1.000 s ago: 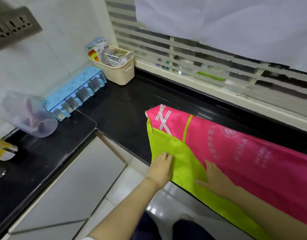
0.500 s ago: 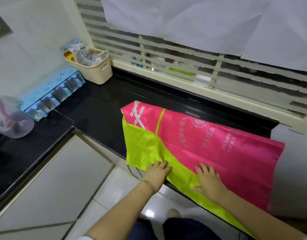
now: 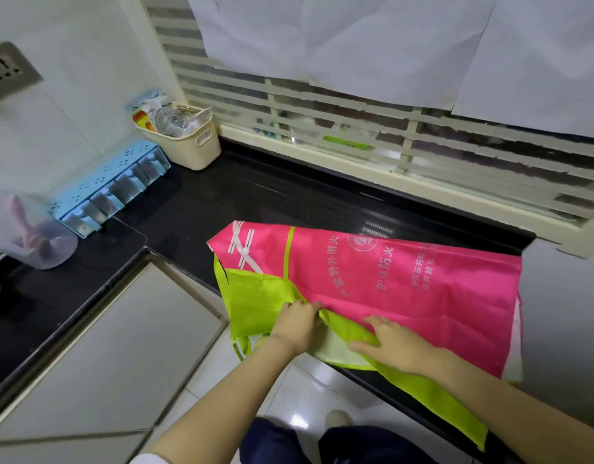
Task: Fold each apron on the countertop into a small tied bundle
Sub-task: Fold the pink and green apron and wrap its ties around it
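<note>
A pink apron (image 3: 423, 289) with lime-green trim and white print lies spread on the black countertop (image 3: 255, 195), its near edge hanging over the front. My left hand (image 3: 297, 321) grips a bunched fold of the green part near the counter's edge. My right hand (image 3: 392, 343) lies flat with fingers spread on the green band beside it, pressing it down. A green strap (image 3: 439, 400) trails off the counter toward the lower right.
A cream basket (image 3: 188, 142) of packets stands in the back corner. A blue rack (image 3: 111, 189) hangs on the left wall above the counter, and a clear plastic jug (image 3: 28, 236) stands on the counter at the far left. A window sill (image 3: 389, 182) borders the back.
My left hand has gone from lying flat on the green cloth to bunching and lifting a fold of it. The green section is now creased over. The view shifted slightly.
</note>
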Tool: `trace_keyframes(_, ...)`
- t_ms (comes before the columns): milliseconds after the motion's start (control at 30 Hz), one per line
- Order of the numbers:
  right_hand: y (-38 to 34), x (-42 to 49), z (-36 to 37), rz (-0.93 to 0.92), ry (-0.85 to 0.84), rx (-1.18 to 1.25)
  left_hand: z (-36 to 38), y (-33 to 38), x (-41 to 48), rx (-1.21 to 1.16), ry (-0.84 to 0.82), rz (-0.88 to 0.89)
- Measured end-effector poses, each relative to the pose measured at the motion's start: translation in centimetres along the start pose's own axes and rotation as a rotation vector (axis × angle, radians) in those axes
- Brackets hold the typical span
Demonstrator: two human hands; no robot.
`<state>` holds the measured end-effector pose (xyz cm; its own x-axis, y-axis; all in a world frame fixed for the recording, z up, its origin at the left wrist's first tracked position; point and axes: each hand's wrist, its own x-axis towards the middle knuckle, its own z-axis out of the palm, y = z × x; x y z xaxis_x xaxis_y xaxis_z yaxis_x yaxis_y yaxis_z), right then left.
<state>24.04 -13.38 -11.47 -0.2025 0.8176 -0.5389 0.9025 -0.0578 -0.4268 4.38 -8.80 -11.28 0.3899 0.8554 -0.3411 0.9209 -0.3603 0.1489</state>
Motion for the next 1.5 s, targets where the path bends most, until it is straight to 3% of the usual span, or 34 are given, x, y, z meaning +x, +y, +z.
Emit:
trace_keyframes(100, -1.1, -0.8, -0.1, -0.057, 0.032, -0.088, -2.3, 0.4, 0.6, -0.154, 0.047, -0.054)
trace_keyframes(233, 0.4, 0.0, -2.8, 0.044, 0.197, -0.209, -3.9, 0.7, 1.0, -0.148, 0.073, -0.039)
trace_keyframes(433, 2.8, -0.2, -8.0, 0.118, 0.331, -0.347, -3.0, 0.0, 0.3, -0.184, -0.057, -0.07)
trace_keyframes(567, 3.3, -0.7, -10.0, 0.104, 0.387, -0.418, -4.0, -0.1, 0.6, -0.308, 0.048, -0.026)
trace_keyframes(700, 3.6, -0.8, -10.9, 0.087, 0.442, -0.428, -6.0, -0.6, 1.2, -0.286, 0.114, 0.042)
trace_keyframes(900, 3.8, -1.5, -11.6, 0.077, 0.517, -0.372, -8.2, -0.8, 0.7, -0.195, 0.02, 0.072)
trace_keyframes(1033, 2.9, -2.3, -10.4, 0.055, 0.522, -0.335, -9.0, -2.2, 0.0, -0.21, 0.129, 0.049)
trace_keyframes(1200, -0.1, -3.3, -7.8, -0.019, 0.496, -0.212, -9.9, -3.0, -3.5, -0.646, 0.37, -0.051)
trace_keyframes(1367, -4.0, -4.1, -2.3, -0.139, 0.46, -0.132, -8.5, -7.4, -9.1, -0.571, 0.235, -0.116)
trace_keyframes(1500, -8.0, -4.9, 2.5, -0.188, 0.307, -0.075, -6.2, -11.0, -15.1, -0.294, 0.072, -0.147)
